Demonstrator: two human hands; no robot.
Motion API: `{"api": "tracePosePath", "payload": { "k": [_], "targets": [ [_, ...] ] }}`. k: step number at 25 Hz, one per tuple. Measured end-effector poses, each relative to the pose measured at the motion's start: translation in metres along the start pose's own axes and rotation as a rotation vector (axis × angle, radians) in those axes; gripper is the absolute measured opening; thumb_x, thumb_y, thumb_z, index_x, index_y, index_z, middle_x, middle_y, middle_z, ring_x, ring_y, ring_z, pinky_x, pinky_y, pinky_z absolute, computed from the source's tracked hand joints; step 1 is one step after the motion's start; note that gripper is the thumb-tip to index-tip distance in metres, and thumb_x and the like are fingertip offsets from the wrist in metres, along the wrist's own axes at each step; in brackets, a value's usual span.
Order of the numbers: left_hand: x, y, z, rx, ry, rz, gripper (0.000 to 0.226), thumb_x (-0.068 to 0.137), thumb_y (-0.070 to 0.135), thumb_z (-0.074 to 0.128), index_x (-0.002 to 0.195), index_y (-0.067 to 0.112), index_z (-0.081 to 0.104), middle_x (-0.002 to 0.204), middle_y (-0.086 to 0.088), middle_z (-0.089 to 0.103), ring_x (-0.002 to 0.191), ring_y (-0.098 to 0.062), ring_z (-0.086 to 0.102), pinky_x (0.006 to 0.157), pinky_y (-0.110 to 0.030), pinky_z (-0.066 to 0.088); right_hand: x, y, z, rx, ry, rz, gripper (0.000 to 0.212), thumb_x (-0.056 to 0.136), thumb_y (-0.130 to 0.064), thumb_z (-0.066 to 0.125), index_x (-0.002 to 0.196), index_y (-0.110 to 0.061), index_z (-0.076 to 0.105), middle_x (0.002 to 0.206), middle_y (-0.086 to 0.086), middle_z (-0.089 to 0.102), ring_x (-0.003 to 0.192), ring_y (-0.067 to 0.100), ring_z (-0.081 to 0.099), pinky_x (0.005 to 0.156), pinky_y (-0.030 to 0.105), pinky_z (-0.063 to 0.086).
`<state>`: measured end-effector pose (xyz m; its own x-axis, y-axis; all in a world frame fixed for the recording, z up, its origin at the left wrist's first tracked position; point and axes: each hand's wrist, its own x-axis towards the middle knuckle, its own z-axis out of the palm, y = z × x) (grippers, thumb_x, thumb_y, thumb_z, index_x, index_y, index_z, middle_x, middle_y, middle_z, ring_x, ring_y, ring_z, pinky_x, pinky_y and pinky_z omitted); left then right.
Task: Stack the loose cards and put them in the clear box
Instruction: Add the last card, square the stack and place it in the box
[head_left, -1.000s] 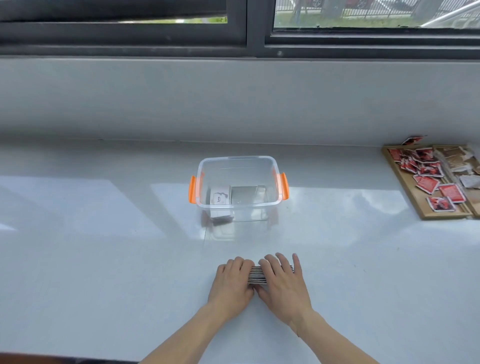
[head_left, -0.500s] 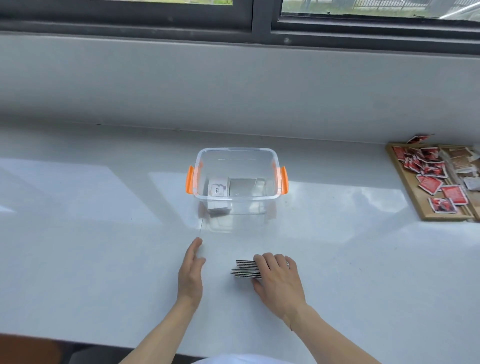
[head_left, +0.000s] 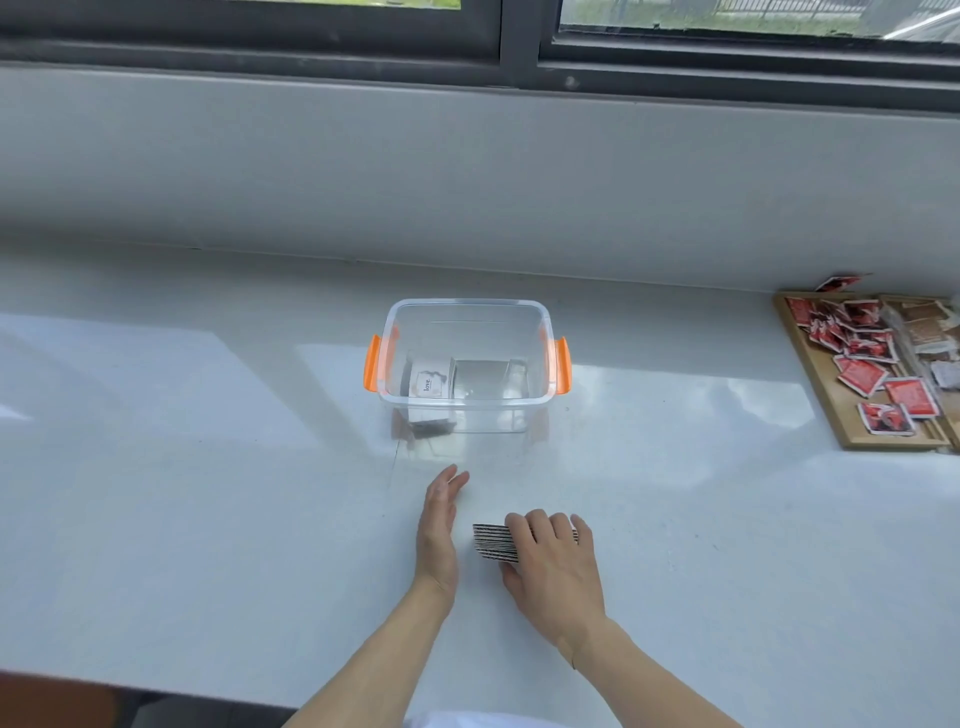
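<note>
A clear plastic box with orange side latches (head_left: 467, 364) stands open on the glossy white counter (head_left: 208, 493), and everything here is placed from it; inside it, at its left end, a small white card printed "love" (head_left: 428, 383) already rests beside some greyish pieces too faint to name. Just in front of the box lies the gathered stack of dark-edged cards (head_left: 493, 543); the right hand (head_left: 553, 566) is curled over the stack, fingers draped across its top and thumb tucked under its near edge, so it has the cards in a loose clamp. A second ago both hands pressed on the stack together; now the left hand (head_left: 439, 530) has pulled off and stands flat and edge-on, fingers straight, holding nothing, just beside the stack's left end. That suggests squaring-up is nearly finished, with one more tap against that end likely before the lift into the box. Far right of the box, a wooden tray of red sachets (head_left: 862, 374) sits apart.
</note>
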<state>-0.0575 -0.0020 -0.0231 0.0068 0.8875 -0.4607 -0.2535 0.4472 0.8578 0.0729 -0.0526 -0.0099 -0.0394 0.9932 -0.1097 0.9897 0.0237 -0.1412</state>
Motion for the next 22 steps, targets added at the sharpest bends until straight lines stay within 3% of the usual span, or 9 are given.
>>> {"api": "tracePosePath", "payload": {
  "k": [3, 5, 9, 12, 15, 17, 20, 22],
  "targets": [
    [-0.009, -0.008, 0.021, 0.168, -0.174, -0.080, 0.036, 0.099, 0.042, 0.039, 0.126, 0.030, 0.060, 0.131, 0.008, 0.063, 0.126, 0.002, 0.050, 0.106, -0.024, 0.035, -0.001, 0.003, 0.001, -0.054, 0.006, 0.035, 0.036, 0.067, -0.037, 0.073, 0.096, -0.020, 0.059, 0.083, 0.000, 0.057, 0.076, 0.028, 0.056, 0.101, 0.064, 0.037],
    [-0.001, -0.002, 0.013, 0.143, -0.174, -0.094, 0.038, 0.103, 0.040, 0.034, 0.127, 0.025, 0.059, 0.130, 0.001, 0.064, 0.127, -0.002, 0.050, 0.110, -0.026, 0.031, 0.001, 0.007, 0.002, -0.088, 0.010, 0.032, 0.035, 0.069, -0.039, 0.072, 0.095, -0.020, 0.059, 0.082, 0.000, 0.056, 0.076, 0.029, 0.055, 0.104, 0.068, 0.030],
    [0.000, 0.001, 0.021, -0.021, 0.022, -0.048, 0.039, 0.101, 0.039, 0.035, 0.117, 0.017, 0.064, 0.119, -0.007, 0.070, 0.123, -0.014, 0.057, 0.109, -0.031, 0.035, 0.004, 0.007, 0.005, -0.076, 0.020, 0.037, 0.037, 0.068, -0.042, 0.073, 0.093, -0.019, 0.058, 0.081, 0.000, 0.056, 0.078, 0.029, 0.055, 0.108, 0.064, 0.022],
    [-0.014, -0.004, 0.047, 0.079, -0.015, -0.111, 0.047, 0.083, 0.054, 0.049, 0.104, 0.019, 0.072, 0.113, -0.002, 0.071, 0.115, -0.012, 0.061, 0.100, -0.031, 0.043, 0.004, 0.010, 0.007, -0.055, 0.031, 0.025, 0.038, 0.066, -0.043, 0.075, 0.088, -0.018, 0.057, 0.081, 0.000, 0.057, 0.081, 0.027, 0.056, 0.109, 0.059, 0.020],
    [-0.010, 0.002, 0.038, 0.167, -0.092, -0.111, 0.036, 0.086, 0.042, 0.047, 0.109, 0.024, 0.067, 0.116, -0.004, 0.066, 0.117, -0.016, 0.057, 0.099, -0.031, 0.043, 0.007, 0.012, 0.008, -0.042, 0.023, 0.015, 0.042, 0.065, -0.045, 0.076, 0.091, -0.018, 0.058, 0.092, -0.001, 0.061, 0.092, 0.026, 0.058, 0.109, 0.058, 0.025],
    [-0.013, 0.002, 0.024, 0.363, -0.243, -0.020, 0.040, 0.079, 0.029, 0.046, 0.117, 0.030, 0.060, 0.122, 0.002, 0.061, 0.120, -0.009, 0.052, 0.096, -0.022, 0.043, 0.008, 0.014, 0.008, -0.009, 0.015, 0.001, 0.043, 0.065, -0.045, 0.076, 0.095, -0.019, 0.059, 0.096, -0.003, 0.062, 0.094, 0.025, 0.059, 0.108, 0.057, 0.027],
    [-0.020, -0.007, 0.006, 0.868, -0.456, 0.199, 0.061, 0.074, 0.019, 0.052, 0.132, 0.038, 0.042, 0.133, 0.018, 0.046, 0.120, 0.008, 0.046, 0.092, -0.009, 0.041, 0.009, 0.016, 0.003, 0.055, -0.016, -0.003, 0.045, 0.060, -0.038, 0.076, 0.099, -0.021, 0.062, 0.091, -0.006, 0.063, 0.088, 0.023, 0.062, 0.105, 0.050, 0.040],
    [-0.017, -0.007, 0.000, 1.089, -0.483, 0.329, 0.064, 0.081, 0.022, 0.057, 0.139, 0.038, 0.036, 0.134, 0.022, 0.042, 0.117, 0.007, 0.047, 0.090, -0.015, 0.046, 0.010, 0.016, -0.002, 0.121, -0.024, -0.007, 0.042, 0.057, -0.029, 0.077, 0.095, -0.020, 0.064, 0.088, -0.006, 0.063, 0.086, 0.022, 0.062, 0.092, 0.041, 0.050]
  ]
}}
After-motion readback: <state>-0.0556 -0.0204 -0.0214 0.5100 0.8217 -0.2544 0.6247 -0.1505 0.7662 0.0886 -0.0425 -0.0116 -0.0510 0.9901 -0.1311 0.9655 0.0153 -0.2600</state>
